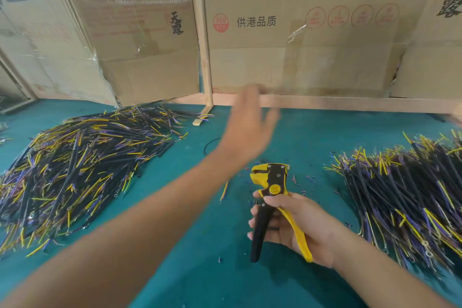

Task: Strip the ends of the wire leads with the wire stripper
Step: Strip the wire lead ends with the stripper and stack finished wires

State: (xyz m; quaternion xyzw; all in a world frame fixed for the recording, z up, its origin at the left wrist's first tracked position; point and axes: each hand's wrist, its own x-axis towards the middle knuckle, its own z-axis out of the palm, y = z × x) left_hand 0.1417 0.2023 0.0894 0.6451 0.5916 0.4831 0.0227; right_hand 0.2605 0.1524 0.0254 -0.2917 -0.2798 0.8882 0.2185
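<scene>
Over on the left of the green bench sits a big heap of wire leads, black with yellow and purple tips, spilling toward the far cardboard wall. Which heap is finished I can't call from here; the tips are too small to read.

Moving in, the left hand is up in the air over the middle of the bench, blurred, fingers spread loose, its grip released and holding nothing. Just beneath the forearm, a short loose lead lies on the cloth, and a thin black loop lies further back.

Centre now: the wire stripper, yellow and black, stands upright in the right hand, grip wrapped round both handles, head pointing away. No wire sits in its mouth that I can see. Little bits of cut insulation are scattered around it, so stripping has clearly been going on here.

Far right, a second heap of leads. Plenty left, I'd judge, and the next lead isn't picked up yet.
</scene>
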